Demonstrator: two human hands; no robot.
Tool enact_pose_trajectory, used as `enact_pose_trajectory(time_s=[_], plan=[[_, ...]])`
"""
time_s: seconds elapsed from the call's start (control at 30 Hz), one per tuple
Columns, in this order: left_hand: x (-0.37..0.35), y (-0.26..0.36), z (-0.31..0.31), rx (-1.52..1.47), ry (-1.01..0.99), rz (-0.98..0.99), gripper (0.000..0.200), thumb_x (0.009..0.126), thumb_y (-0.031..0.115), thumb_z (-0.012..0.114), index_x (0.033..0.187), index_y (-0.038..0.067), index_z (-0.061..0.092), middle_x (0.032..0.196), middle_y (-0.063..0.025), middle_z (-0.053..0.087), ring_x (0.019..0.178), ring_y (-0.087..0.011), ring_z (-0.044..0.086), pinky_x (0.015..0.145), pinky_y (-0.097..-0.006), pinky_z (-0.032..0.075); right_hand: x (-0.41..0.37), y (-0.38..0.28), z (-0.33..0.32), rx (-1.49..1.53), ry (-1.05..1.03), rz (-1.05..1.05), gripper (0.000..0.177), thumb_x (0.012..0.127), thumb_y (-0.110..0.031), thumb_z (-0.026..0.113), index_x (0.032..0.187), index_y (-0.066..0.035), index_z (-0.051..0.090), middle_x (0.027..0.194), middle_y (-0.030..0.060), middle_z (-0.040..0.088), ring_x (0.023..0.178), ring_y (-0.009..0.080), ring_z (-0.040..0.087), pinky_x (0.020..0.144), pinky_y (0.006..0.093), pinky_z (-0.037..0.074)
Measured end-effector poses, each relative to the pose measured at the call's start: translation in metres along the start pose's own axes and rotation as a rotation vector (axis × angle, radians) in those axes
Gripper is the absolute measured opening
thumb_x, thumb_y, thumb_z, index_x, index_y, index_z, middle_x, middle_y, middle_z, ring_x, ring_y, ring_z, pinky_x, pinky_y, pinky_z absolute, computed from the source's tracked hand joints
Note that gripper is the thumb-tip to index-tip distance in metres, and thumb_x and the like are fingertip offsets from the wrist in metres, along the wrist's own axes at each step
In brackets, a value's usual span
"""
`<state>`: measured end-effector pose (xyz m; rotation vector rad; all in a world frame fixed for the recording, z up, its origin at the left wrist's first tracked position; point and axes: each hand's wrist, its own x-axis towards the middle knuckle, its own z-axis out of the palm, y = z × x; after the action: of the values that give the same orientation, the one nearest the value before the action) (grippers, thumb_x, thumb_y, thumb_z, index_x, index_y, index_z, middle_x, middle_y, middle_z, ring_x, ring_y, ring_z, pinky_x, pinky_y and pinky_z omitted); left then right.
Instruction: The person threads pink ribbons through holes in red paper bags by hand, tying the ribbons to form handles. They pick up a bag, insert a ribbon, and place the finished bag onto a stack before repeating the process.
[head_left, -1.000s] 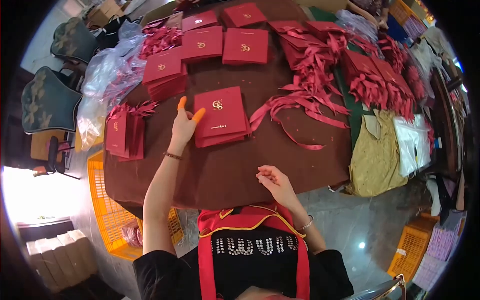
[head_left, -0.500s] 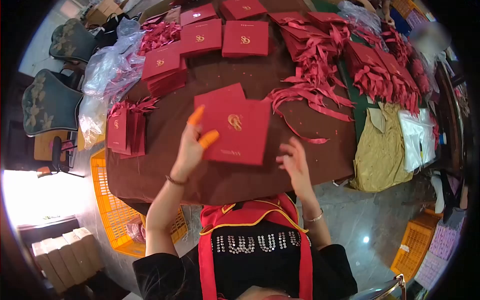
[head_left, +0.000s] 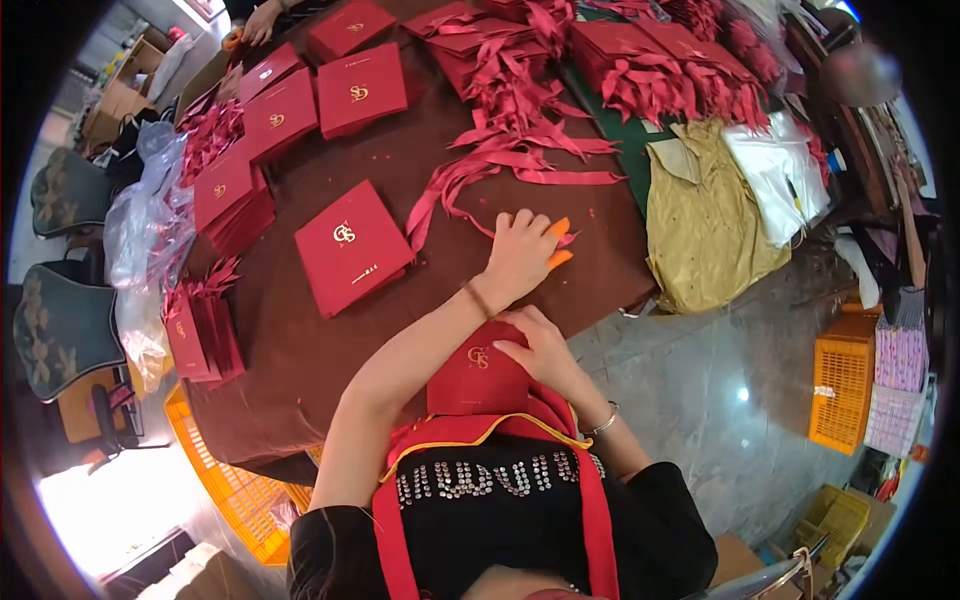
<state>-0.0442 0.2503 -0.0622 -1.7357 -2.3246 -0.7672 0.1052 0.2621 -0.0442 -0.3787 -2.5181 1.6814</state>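
The red bag [head_left: 478,380] is held by the right hand [head_left: 545,350], its thumb laid across the front and its fingers at the top edge, by the near side of the surface [head_left: 270,400]. Just beyond it, the left hand [head_left: 515,255] is stretched over a ribbon end [head_left: 570,240], its orange-covered fingertips parted; no grip can be made out. A red stack [head_left: 350,255] lies to the left of both hands. A ribbon seems to be being taken up; a firm pinch on one strand would be called for, with the bag held steady.
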Motion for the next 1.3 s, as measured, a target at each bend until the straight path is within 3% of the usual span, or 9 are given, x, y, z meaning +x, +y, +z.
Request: enact_pose_trajectory(time_s=[0.13,0.2,0.27,0.43,0.57,0.67,0.83,0.9,1.3], plan=[[0.006,-0.017,0.020,-0.088,-0.010,-0.029,0.017,0.079,0.024,0.066,0.091,0.013,0.063,0.091,-0.0033,0.058,0.086,-0.0223,0.054,0.070,-0.0343,0.038,-0.011,0.000,-0.002,0.005,0.037,0.018,0.035,0.076,-0.012,0.066,0.110,-0.002,0.059,0.104,0.0153,0.055,0.099,0.0301,0.055,0.088,0.0347,0.044],[0.000,-0.024,-0.010,-0.662,0.137,-0.316,0.013,0.084,0.016,0.062,0.095,0.009,0.062,0.085,-0.0045,0.062,0.072,-0.0191,0.057,0.060,-0.0295,0.041,-0.015,0.007,0.000,0.038,0.057,-0.005,0.033,0.075,-0.013,0.068,0.106,-0.004,0.062,0.104,0.0139,0.054,0.097,0.0304,0.054,0.086,0.0356,0.045],[-0.013,-0.030,-0.074,-1.363,0.139,-0.670,0.011,0.087,0.009,0.057,0.097,0.005,0.059,0.085,-0.0066,0.065,0.061,-0.0136,0.056,0.052,-0.0231,0.041,-0.016,0.006,-0.003,-0.300,0.152,-0.127,0.032,0.073,-0.018,0.071,0.102,-0.005,0.064,0.105,0.0110,0.053,0.097,0.0290,0.051,0.084,0.0374,0.043],[-0.081,-0.050,-0.212,-0.956,0.194,-0.774,0.019,0.089,0.003,0.052,0.107,0.002,0.058,0.095,-0.0081,0.065,0.064,-0.0064,0.051,0.056,-0.0177,0.039,0.004,-0.006,0.000,-0.532,0.118,-0.245,0.039,0.070,-0.027,0.073,0.102,-0.007,0.063,0.106,0.0077,0.052,0.097,0.0264,0.049,0.082,0.0380,0.037],[-0.125,-0.023,-0.248,-0.686,0.208,-0.908,0.018,0.090,0.005,0.054,0.106,0.000,0.061,0.089,-0.0037,0.065,0.076,-0.0075,0.057,0.065,-0.0210,0.045,0.020,-0.011,0.013,-0.534,0.007,-0.315,0.045,0.070,-0.029,0.073,0.107,-0.007,0.060,0.102,0.0063,0.053,0.094,0.0251,0.049,0.081,0.0382,0.037],[-0.144,-0.003,-0.225,-0.644,0.002,-0.857,0.017,0.088,0.008,0.058,0.103,0.002,0.064,0.092,-0.0049,0.066,0.085,-0.0112,0.060,0.071,-0.0233,0.047,0.022,-0.020,0.021,-0.532,-0.095,-0.288,0.043,0.071,-0.027,0.073,0.106,-0.007,0.060,0.099,0.0059,0.054,0.091,0.0247,0.049,0.081,0.0380,0.038],[-0.168,0.020,-0.140,-0.418,-0.098,-0.636,0.012,0.081,0.010,0.063,0.090,0.003,0.066,0.082,-0.0099,0.065,0.076,-0.0238,0.060,0.068,-0.0341,0.047,0.021,-0.028,0.026,-0.441,-0.120,-0.210,0.038,0.073,-0.022,0.072,0.104,-0.005,0.059,0.098,0.0101,0.058,0.089,0.0280,0.055,0.077,0.0375,0.043],[-0.167,0.027,-0.126,-0.328,-0.063,-0.582,0.009,0.079,0.011,0.064,0.084,0.003,0.064,0.078,-0.0107,0.062,0.072,-0.0297,0.056,0.066,-0.0374,0.046,0.022,-0.033,0.025,-0.214,-0.227,0.020,0.034,0.076,-0.019,0.068,0.105,-0.005,0.056,0.094,0.0137,0.063,0.087,0.0323,0.060,0.074,0.0405,0.047],[-0.164,0.027,-0.108,-0.137,-0.129,-0.602,0.009,0.076,0.010,0.063,0.081,0.002,0.062,0.075,-0.0115,0.061,0.072,-0.0297,0.056,0.065,-0.0396,0.043,0.028,-0.029,0.017,-0.075,-0.274,0.086,0.032,0.075,-0.012,0.068,0.103,-0.001,0.058,0.089,0.0183,0.066,0.084,0.0314,0.065,0.073,0.0351,0.050]])
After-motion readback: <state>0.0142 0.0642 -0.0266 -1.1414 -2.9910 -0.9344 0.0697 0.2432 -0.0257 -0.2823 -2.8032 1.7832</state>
